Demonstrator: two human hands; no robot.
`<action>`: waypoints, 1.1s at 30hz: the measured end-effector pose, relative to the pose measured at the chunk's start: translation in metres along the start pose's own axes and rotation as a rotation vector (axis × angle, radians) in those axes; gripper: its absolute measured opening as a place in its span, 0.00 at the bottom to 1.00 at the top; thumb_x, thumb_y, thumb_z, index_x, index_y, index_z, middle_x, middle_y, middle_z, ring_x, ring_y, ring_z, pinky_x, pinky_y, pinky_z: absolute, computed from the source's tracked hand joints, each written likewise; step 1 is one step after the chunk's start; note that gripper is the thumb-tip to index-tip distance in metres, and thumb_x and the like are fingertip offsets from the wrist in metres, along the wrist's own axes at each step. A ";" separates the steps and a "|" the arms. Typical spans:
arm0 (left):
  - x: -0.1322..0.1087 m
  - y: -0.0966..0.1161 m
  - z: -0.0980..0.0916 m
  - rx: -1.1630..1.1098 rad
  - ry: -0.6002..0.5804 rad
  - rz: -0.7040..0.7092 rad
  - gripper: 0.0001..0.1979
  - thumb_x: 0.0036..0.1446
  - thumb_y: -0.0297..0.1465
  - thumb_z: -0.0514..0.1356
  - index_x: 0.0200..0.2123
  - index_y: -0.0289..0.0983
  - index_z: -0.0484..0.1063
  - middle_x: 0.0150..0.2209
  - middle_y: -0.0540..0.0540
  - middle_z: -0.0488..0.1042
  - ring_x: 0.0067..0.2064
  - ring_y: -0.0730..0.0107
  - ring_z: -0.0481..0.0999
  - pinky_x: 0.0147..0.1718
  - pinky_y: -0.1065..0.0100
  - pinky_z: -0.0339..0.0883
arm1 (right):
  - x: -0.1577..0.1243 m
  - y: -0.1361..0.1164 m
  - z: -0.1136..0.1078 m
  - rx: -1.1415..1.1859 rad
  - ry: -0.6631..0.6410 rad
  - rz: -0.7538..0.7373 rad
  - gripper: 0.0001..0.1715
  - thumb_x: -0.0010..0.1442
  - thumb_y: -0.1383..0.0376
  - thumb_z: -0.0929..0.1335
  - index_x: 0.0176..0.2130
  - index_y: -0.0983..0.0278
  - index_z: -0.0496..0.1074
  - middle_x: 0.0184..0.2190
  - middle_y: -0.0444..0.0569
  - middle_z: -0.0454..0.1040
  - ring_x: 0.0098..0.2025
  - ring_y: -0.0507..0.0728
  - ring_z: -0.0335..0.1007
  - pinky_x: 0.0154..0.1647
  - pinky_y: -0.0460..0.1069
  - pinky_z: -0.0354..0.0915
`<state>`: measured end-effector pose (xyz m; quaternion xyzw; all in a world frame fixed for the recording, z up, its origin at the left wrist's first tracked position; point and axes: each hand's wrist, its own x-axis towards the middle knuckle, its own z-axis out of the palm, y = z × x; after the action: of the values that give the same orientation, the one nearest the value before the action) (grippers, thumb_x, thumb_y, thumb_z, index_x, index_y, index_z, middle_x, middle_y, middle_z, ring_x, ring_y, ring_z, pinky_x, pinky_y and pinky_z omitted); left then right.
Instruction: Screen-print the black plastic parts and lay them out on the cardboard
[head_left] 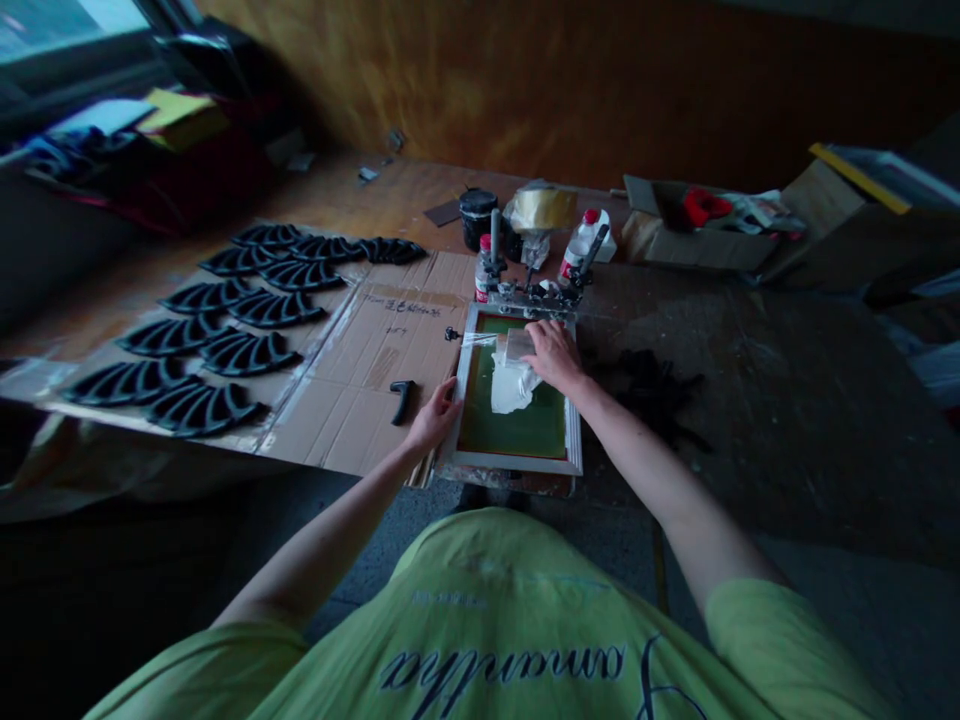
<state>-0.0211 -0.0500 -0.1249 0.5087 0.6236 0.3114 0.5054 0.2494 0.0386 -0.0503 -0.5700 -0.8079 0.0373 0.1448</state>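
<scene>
A worn wooden tabletop (750,380) stands against a brown wall (525,80). On its left, flat cardboard sheets (352,400) carry rows of black fan-shaped pieces (247,352), with a small black handle (403,398) lying near the cardboard's right edge. Toward the back stand a black jar (478,215), a gold-wrapped bundle (541,208) and two red-capped bottles, one small (484,270), one larger and white (581,240). On the right are a loose heap of black pieces (645,385) and an open cardboard box (697,248) holding something red (703,205).
</scene>
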 end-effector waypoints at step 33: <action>-0.010 0.094 -0.037 -0.309 -0.059 0.100 0.33 0.58 0.59 0.55 0.49 0.37 0.77 0.24 0.48 0.70 0.22 0.74 0.67 0.20 0.72 0.57 | 0.010 0.075 -0.042 0.194 0.240 0.308 0.24 0.72 0.55 0.61 0.57 0.68 0.69 0.39 0.55 0.78 0.38 0.56 0.71 0.41 0.51 0.62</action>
<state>-0.0263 -0.0283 -0.0264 0.4641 0.5272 0.4132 0.5796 0.3261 0.0700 -0.0248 -0.6704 -0.6808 0.0687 0.2868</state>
